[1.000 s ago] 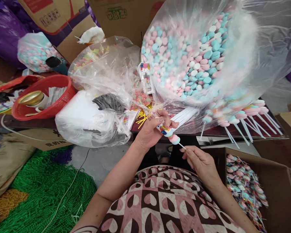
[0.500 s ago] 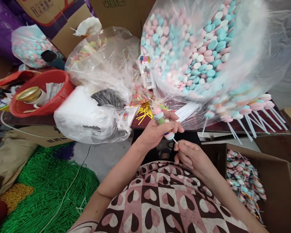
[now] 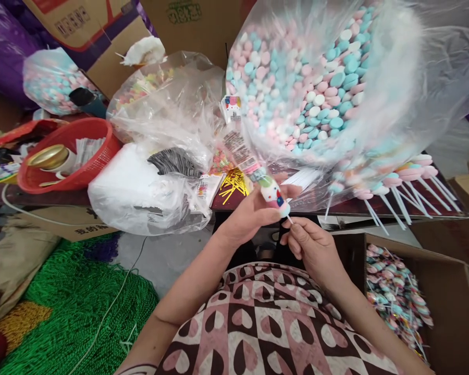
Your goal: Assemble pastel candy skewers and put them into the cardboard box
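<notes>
A marshmallow lollipop (image 3: 272,194) in a clear printed wrapper is in front of me, over the table's near edge. My left hand (image 3: 254,211) is closed round its lower part, thumb on the near side and fingers behind. The wrapper (image 3: 238,148) stands up past the candy, with dark print on its upper part. Below the candy a white stick (image 3: 290,220) sticks out, pinched between the thumb and fingers of my right hand (image 3: 310,239). Gold twist ties (image 3: 233,186) lie on the table left of the lollipop. White sticks (image 3: 300,178) lie behind my left fingertips.
A big clear bag of pastel marshmallows (image 3: 316,99) fills the back right. Marshmallow lollipops (image 3: 393,179) overhang the right table edge. A carton (image 3: 449,307) with wrapped lollipops stands below right. At left are a red basket (image 3: 109,151) and a bag of gummies (image 3: 148,104).
The lollipop and its wrapper now show more fully above my left hand, the printed upper part standing up. My left thumb has moved down it. The right hand still pinches the stick.
</notes>
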Tool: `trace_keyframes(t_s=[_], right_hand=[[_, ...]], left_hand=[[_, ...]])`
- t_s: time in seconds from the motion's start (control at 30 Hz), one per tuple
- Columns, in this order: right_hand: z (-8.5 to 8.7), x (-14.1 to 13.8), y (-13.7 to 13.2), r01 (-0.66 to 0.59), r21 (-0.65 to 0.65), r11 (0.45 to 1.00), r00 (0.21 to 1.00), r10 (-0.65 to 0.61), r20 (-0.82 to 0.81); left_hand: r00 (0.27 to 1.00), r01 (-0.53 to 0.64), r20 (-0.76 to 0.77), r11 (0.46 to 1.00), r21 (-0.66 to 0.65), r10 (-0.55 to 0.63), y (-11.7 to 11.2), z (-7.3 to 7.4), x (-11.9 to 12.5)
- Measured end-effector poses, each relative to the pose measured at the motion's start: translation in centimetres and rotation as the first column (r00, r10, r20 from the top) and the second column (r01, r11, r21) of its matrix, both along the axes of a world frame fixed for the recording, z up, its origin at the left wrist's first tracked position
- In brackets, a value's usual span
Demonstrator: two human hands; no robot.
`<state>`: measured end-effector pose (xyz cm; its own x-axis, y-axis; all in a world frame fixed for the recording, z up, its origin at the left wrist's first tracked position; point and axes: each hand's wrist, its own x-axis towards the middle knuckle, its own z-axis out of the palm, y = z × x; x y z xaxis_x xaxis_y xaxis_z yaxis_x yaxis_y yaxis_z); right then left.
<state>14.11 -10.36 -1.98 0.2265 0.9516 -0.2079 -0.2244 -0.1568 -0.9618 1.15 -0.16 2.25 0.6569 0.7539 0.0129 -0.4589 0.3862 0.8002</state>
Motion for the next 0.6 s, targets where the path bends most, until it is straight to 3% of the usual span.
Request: trace_keyframes(t_s=[0.17, 0.3, 0.37, 0.5, 0.6], right_hand=[[-0.4, 0.9, -0.5, 0.005, -0.022, 1.000, 0.986, -0.001, 0.168], [-0.3, 0.9, -0.8, 0.071, 0.004, 0.997, 0.936, -0.068, 0.344], [0.0, 0.5, -0.7, 0.030, -0.035, 0.999, 0.967, -0.020, 0.253], [0.4, -0.3, 0.1, -0.083, -0.094, 0.992, 0.988, 0.070, -0.137], [0.8, -0.4, 0.7, -0.105, -0.064, 0.992, 0.981, 0.093, -0.171]], left_hand=[[0.975, -0.216, 0.034, 0.972, -0.093, 0.219, 1.4, 1.5, -0.6], [0.949, -0.310, 0.001, 0.936, -0.169, 0.315, 1.2, 1.2, 0.7], [0.957, -0.282, 0.009, 0.940, -0.194, 0.289, 0.6, 0.7, 1.4], [0.988, -0.151, 0.004, 0.963, -0.225, 0.156, -0.7, -0.1, 1.9], [0.992, -0.120, 0.013, 0.967, -0.226, 0.126, -0.9, -0.3, 1.7]])
